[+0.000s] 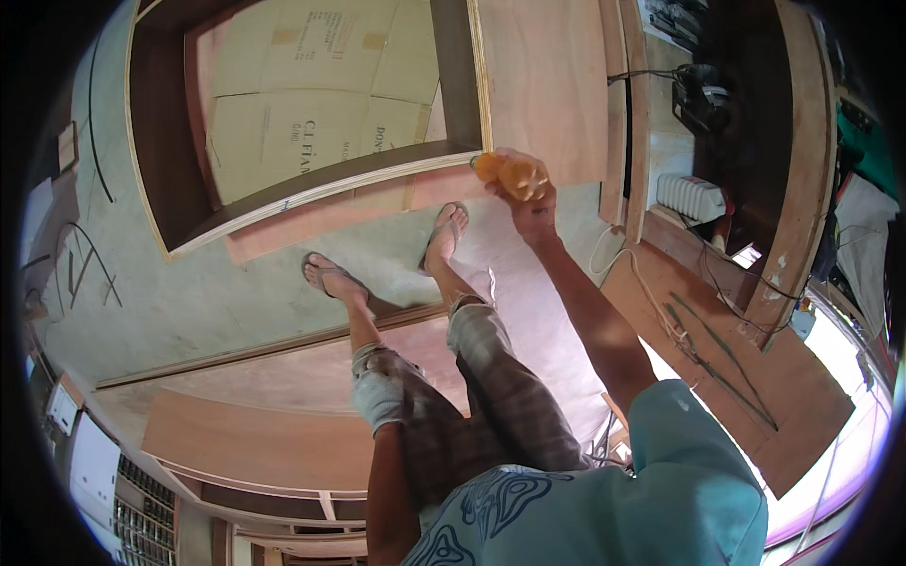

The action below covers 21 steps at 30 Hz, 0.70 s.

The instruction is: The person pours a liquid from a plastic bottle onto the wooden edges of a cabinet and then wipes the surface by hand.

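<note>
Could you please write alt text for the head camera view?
A person's right hand holds an amber container, its narrow end at a corner of a dark wooden frame with cardboard inside. The left hand, apparently in a pale glove, is by the left leg.

Pale grey floor point(208, 311) spreads left of and below fingers point(514, 154). Wood-framed shelving point(785, 189) stands right of fingers; brown board point(802, 410) slants below it. White-violet glare point(849, 462) lies farther lower right of fingers. Long wooden cabinet point(264, 429) sits well apart, lower left of fingers.
</note>
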Each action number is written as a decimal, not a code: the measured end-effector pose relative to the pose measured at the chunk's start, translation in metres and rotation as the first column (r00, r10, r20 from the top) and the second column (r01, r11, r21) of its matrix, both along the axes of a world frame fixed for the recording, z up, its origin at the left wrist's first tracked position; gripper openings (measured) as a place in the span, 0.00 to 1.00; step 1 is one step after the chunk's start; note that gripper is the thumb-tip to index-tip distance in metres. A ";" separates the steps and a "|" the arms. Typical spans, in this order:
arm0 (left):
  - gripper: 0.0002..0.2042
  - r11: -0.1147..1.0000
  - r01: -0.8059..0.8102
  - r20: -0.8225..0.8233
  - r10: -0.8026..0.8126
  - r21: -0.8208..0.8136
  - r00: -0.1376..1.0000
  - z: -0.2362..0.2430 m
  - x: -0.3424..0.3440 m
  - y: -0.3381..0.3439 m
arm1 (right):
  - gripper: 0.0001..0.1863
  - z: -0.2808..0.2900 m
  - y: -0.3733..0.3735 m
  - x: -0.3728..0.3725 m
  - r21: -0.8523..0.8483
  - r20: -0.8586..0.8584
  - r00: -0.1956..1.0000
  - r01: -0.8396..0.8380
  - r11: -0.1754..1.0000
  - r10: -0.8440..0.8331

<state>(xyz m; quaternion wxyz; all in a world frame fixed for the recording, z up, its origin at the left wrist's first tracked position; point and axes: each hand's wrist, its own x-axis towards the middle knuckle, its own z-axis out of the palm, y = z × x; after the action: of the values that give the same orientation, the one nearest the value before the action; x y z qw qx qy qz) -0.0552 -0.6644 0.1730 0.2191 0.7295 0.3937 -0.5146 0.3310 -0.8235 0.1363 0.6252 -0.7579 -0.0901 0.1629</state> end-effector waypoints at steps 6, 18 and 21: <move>0.27 0.976 -0.098 0.257 0.045 0.196 0.965 0.005 0.010 -0.015 | 0.26 0.008 -0.012 0.040 -0.151 0.026 0.997 0.081 0.985 -0.078; 0.32 0.978 -0.209 0.135 0.203 0.028 0.970 0.058 0.033 -0.027 | 0.31 0.000 -0.037 0.027 0.132 0.202 0.979 -0.022 0.991 -0.005; 0.34 0.980 -0.197 0.112 0.193 0.025 0.975 0.064 0.040 -0.029 | 0.32 -0.006 -0.023 0.020 0.160 0.173 0.983 0.024 0.987 -0.052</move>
<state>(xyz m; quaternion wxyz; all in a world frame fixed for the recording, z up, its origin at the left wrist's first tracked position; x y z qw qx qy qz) -0.0151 -0.6931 0.2368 0.2766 0.7181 0.4601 -0.4429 0.3506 -0.8466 0.1305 0.6755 -0.7194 -0.1432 0.0752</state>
